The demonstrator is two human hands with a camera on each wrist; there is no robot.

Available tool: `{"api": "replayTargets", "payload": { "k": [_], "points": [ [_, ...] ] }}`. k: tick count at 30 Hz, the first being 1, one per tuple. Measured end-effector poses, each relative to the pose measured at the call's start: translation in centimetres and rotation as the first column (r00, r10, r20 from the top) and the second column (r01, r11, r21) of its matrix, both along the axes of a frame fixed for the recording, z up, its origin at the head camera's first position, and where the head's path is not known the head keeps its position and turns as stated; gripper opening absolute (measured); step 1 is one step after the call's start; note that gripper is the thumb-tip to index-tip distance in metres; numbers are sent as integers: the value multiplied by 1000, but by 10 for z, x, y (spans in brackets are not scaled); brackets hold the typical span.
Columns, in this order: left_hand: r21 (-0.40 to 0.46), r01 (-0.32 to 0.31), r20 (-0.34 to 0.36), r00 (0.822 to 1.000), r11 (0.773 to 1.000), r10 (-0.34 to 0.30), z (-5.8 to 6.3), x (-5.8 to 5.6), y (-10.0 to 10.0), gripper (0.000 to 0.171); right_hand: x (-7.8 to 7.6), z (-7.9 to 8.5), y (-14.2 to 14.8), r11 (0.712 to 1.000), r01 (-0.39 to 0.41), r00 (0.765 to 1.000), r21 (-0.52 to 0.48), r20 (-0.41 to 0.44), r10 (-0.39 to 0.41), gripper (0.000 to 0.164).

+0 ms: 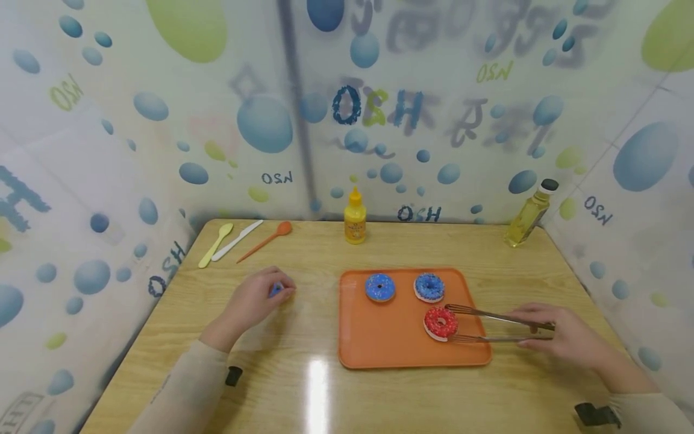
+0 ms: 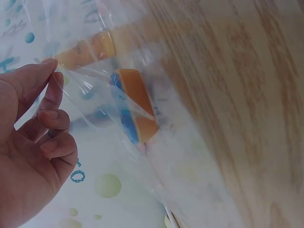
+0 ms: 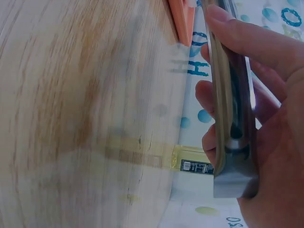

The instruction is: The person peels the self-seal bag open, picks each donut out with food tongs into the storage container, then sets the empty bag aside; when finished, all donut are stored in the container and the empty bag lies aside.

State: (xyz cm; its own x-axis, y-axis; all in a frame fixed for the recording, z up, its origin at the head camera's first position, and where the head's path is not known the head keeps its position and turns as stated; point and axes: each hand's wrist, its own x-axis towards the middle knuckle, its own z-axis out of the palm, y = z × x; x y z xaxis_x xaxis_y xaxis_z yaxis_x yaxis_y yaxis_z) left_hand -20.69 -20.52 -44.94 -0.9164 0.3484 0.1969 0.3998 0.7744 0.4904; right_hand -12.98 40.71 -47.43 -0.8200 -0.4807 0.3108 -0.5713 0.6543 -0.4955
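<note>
My left hand (image 1: 255, 304) is left of the tray; its thumb and forefinger pinch a clear plastic bag (image 2: 90, 90). Through the plastic shows a blue-iced toy donut (image 2: 135, 107) with an orange-brown base, mostly hidden by the hand in the head view. My right hand (image 1: 564, 331) grips metal tongs (image 1: 501, 316), one arm above the other. Their tips lie at the right side of a red donut (image 1: 435, 320) on the orange tray (image 1: 379, 346); whether they squeeze it, I cannot tell. Two blue donuts, a left one (image 1: 374, 295) and a right one (image 1: 420, 295), lie behind it.
A yellow squeeze bottle (image 1: 355, 226) stands behind the tray. At the back right is an oil bottle (image 1: 527, 218) with a dark cap. A yellow spoon (image 1: 215, 246), a white knife (image 1: 237, 240) and an orange spoon (image 1: 264, 242) lie at the back left, near the patterned wall.
</note>
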Motion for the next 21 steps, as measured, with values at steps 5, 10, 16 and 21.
{"api": "replayTargets", "payload": {
  "k": [5,10,16,21],
  "points": [
    [6,2,-3,1000,1000,-2,1,-1,0,7,-1,1,3,1000,-2,1000,-1,13,2,56],
    [23,7,-10,1000,1000,-7,1,-1,-1,6,-2,6,4,999,20,998,33,57,-21,59],
    [31,9,-8,1000,999,-9,1,0,-2,6,3,11,5,996,41,997,80,56,-45,66],
    [36,21,-4,1000,999,-20,2,3,-2,6,13,18,-5,998,52,994,37,89,-55,63]
  ]
}}
